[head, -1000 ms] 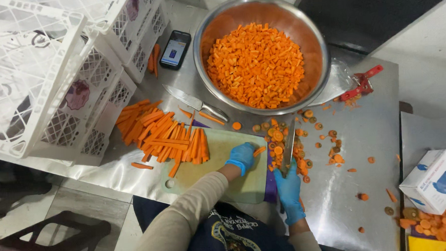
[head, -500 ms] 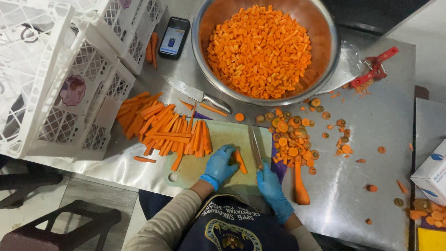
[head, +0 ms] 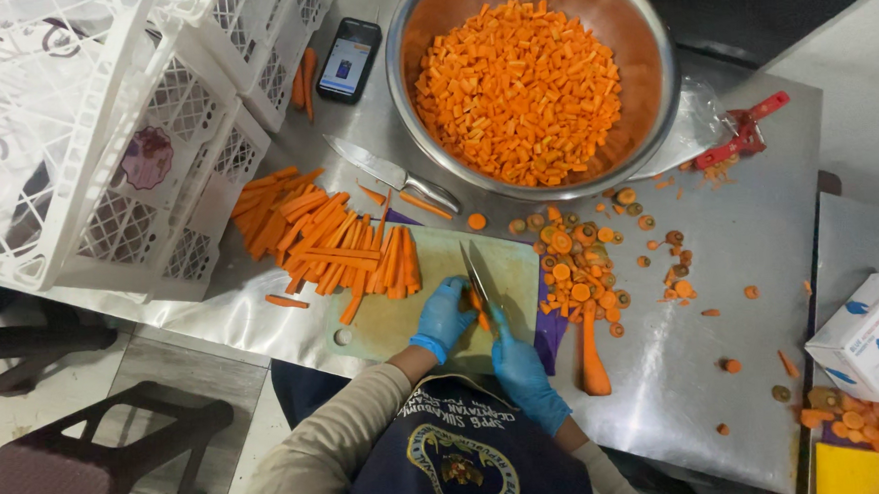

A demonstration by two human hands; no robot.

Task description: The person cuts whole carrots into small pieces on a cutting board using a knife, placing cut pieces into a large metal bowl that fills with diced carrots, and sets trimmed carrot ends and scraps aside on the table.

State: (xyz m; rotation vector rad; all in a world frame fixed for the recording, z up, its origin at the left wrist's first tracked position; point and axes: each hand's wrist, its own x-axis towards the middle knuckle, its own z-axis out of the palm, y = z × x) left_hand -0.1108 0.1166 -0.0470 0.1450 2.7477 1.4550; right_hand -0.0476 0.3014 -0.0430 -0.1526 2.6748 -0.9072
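A: Where are the hands?

B: Both wear blue gloves and meet at the near edge of the cutting board [head: 393, 318], which lies at the near edge of the steel surface [head: 717, 264]. The right hand [head: 526, 372] has its grip closed round the handle of a knife [head: 480, 275]; the blade runs away from the body, tilted a little left. The left hand [head: 442, 314] has its fingers curled down on a carrot piece [head: 480, 309] just left of the blade, touching it.

A: How does the carrot lie?

B: Hard to say. Only a sliver of orange shows between the two gloves, so its long axis and length are hidden. It sits right under the blade, with both hands equally close.

A: What else is about?

B: A heap of carrot sticks [head: 331, 247] lies across the board's far left corner and onto the surface. Round carrot ends [head: 584, 265] are scattered right of the board, with one whole carrot [head: 592, 354] pointing toward the near edge. A big steel bowl [head: 647, 30] of diced carrot stands at the far edge, a second knife [head: 387, 170] beside it, and a phone [head: 349, 58] further left. White crates [head: 109, 143] fill the left end; a glove box [head: 873, 337] is cut off at the right.
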